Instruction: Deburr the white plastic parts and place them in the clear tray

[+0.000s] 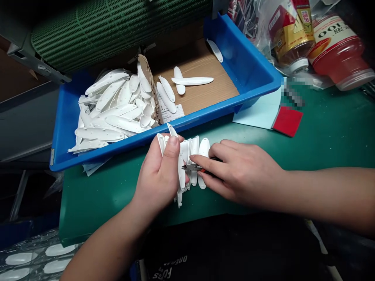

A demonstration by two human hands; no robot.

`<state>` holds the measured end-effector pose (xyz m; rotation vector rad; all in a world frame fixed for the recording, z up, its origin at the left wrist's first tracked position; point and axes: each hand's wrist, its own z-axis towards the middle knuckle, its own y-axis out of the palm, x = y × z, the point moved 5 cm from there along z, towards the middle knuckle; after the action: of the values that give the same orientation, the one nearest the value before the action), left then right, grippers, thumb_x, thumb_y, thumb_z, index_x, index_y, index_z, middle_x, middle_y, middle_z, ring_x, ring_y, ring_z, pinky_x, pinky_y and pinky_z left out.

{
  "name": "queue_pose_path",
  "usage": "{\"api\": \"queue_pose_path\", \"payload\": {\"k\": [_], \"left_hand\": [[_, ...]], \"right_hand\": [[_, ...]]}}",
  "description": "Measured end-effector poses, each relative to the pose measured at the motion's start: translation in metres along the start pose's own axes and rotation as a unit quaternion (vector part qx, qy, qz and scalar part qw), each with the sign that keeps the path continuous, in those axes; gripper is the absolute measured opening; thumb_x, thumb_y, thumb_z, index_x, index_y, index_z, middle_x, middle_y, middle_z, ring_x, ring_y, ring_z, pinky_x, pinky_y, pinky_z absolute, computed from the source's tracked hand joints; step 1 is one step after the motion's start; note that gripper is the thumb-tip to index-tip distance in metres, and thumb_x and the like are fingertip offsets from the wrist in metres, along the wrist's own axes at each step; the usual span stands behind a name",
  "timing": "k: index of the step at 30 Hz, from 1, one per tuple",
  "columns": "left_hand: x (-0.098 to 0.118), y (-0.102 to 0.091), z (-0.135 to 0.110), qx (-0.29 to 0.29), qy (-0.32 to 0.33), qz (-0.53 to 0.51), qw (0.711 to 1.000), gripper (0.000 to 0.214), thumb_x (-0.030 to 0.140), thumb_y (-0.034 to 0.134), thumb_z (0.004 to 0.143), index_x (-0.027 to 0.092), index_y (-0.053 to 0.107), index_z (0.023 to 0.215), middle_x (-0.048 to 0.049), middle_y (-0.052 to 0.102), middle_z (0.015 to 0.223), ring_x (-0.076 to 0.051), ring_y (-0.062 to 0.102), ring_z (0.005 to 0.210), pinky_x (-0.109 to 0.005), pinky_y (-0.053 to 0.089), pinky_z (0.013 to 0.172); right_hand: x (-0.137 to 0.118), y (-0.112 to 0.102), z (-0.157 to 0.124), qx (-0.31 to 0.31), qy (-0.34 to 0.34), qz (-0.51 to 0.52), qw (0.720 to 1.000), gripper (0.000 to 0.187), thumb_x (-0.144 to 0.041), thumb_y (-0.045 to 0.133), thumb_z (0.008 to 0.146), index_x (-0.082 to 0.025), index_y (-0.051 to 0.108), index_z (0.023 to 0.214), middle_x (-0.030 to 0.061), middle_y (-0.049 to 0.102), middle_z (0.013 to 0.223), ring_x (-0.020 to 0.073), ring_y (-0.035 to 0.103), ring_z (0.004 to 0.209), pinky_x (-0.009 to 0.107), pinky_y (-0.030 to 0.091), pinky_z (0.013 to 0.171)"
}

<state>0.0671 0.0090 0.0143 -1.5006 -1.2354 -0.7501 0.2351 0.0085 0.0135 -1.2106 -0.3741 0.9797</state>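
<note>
While the left hand (pixel 158 175) clasped a fanned stack of white moulded plastic pieces (pixel 203 148) just over the green-topped table (pixel 96 203), the right hand (pixel 240 173) held small side cutters (pixel 190 168) from the opposite side. The left grip was pressed together around the stack, with the thumb across its near face and the fingers largely hidden behind it. The right grip was closed on the cutters, whose handles were mostly hidden by the fingers. The metal cutter tips pointed leftward, at or just against the stack, and lay roughly across the long axes of the pieces, which ran front to back. The stack lay between the hands, with the left hand wrapped around it and the right hand just beside it. Beyond them stood a blue plastic tray (pixel 243 66), holding a heap of similar white pieces (pixel 114 113) and a cardboard liner (pixel 199 91). A red square (pixel 287 121) and a pale blue card (pixel 258 111) lay on the table further right.
</note>
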Motion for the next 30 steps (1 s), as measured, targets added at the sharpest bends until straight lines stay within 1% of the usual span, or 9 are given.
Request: {"api": "queue_pose_path", "payload": {"k": [4,7,14,16,19,21,23,26,30], "left_hand": [[0.003,0.002,-0.003,0.02,-0.012,-0.012,1.0,0.037,0.061,0.059,0.099,0.026,0.064,0.109,0.0014,0.066,0.065,-0.016,0.061,0.046,-0.024,0.05,0.044],[0.004,0.004,-0.004,0.009,-0.022,-0.027,0.999,0.037,0.061,0.059,0.099,0.026,0.064,0.109,0.0018,0.064,0.061,-0.017,0.06,0.046,-0.024,0.049,0.045],[0.003,0.003,0.003,-0.02,-0.041,-0.031,0.998,0.042,0.062,0.061,0.097,0.023,0.063,0.112,0.0008,0.064,0.062,-0.018,0.061,0.046,-0.026,0.049,0.044],[0.002,0.0,0.006,-0.017,-0.029,-0.017,0.999,0.043,0.063,0.065,0.094,0.022,0.067,0.109,-0.0004,0.066,0.064,-0.019,0.061,0.047,-0.026,0.048,0.044],[0.001,-0.006,0.011,-0.034,0.005,0.056,0.998,0.043,0.063,0.069,0.091,0.02,0.072,0.096,-0.0044,0.073,0.074,-0.02,0.065,0.058,-0.026,0.049,0.051],[0.001,-0.009,0.014,-0.042,0.027,0.111,0.993,0.044,0.063,0.069,0.092,0.019,0.072,0.087,-0.0058,0.074,0.078,-0.021,0.067,0.066,-0.025,0.05,0.055],[0.002,-0.014,0.015,-0.027,0.051,0.143,0.988,0.044,0.061,0.069,0.092,0.019,0.069,0.08,-0.0054,0.073,0.077,-0.021,0.067,0.07,-0.025,0.049,0.057],[0.004,-0.015,0.016,-0.016,0.058,0.149,0.987,0.042,0.059,0.069,0.092,0.019,0.066,0.078,-0.004,0.071,0.074,-0.02,0.066,0.063,-0.024,0.048,0.054],[0.002,-0.013,0.017,-0.013,0.014,0.091,0.996,0.035,0.055,0.069,0.091,0.02,0.066,0.087,-0.0028,0.07,0.071,-0.021,0.066,0.054,-0.026,0.051,0.048]], "right_hand": [[0.0,0.002,-0.002,-0.008,-0.002,0.004,1.0,0.031,-0.032,0.055,0.104,-0.016,0.072,0.125,0.0071,0.062,0.086,0.0225,0.054,0.077,0.036,0.032,0.061],[0.002,0.003,-0.004,-0.004,-0.007,0.023,1.0,0.03,-0.032,0.055,0.105,-0.016,0.072,0.124,0.0062,0.064,0.086,0.0216,0.057,0.076,0.036,0.034,0.059],[0.018,-0.007,-0.003,0.09,0.018,0.12,0.989,0.031,-0.028,0.063,0.101,-0.015,0.074,0.127,0.0036,0.067,0.084,0.0155,0.058,0.069,0.03,0.041,0.061],[0.021,-0.006,-0.002,0.089,0.026,0.131,0.987,0.031,-0.027,0.064,0.1,-0.016,0.074,0.127,0.0036,0.067,0.085,0.0147,0.058,0.068,0.029,0.042,0.061],[0.021,-0.003,-0.002,0.077,0.037,0.131,0.988,0.031,-0.028,0.065,0.1,-0.018,0.074,0.126,0.0031,0.067,0.085,0.0144,0.058,0.069,0.028,0.042,0.061],[0.021,-0.001,-0.003,0.07,0.041,0.132,0.988,0.03,-0.028,0.065,0.099,-0.018,0.075,0.126,0.0028,0.067,0.084,0.0143,0.058,0.069,0.028,0.042,0.061],[0.021,-0.001,-0.003,0.067,0.044,0.135,0.988,0.03,-0.028,0.065,0.099,-0.019,0.075,0.126,0.0028,0.067,0.084,0.0144,0.058,0.069,0.028,0.041,0.06],[0.022,-0.002,-0.003,0.068,0.048,0.141,0.987,0.03,-0.027,0.065,0.098,-0.019,0.075,0.126,0.0031,0.067,0.085,0.0148,0.059,0.069,0.028,0.042,0.061],[0.023,-0.001,-0.003,0.063,0.047,0.147,0.986,0.031,-0.028,0.065,0.099,-0.018,0.074,0.127,0.0038,0.067,0.085,0.0158,0.061,0.071,0.028,0.044,0.062]]}}
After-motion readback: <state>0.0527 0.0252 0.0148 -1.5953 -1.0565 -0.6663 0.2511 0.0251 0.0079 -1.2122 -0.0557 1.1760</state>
